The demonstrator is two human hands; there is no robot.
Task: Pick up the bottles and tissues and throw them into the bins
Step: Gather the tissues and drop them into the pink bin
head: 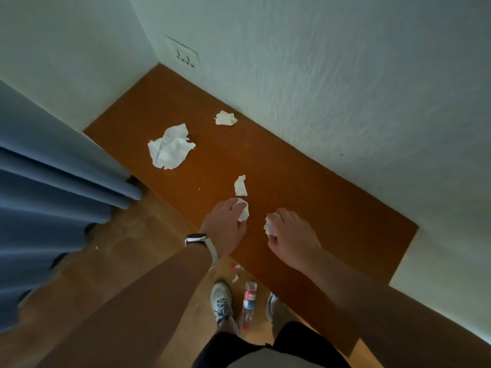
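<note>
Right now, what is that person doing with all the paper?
A person is picking crumpled tissues off an orange-brown tabletop. The left hand pinches one small tissue and the right hand grips another tissue. Three more lie there: a large tissue, a tissue by the wall and a tissue near the hands. A bottle lies on the floor between the shoes. No bin shows.

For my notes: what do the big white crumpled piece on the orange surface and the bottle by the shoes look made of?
Crumpled piece: thin tissue paper, matte; soft creases, ragged edges. Bottle: likely clear plastic, glossy; see-through body, printed label.
</note>
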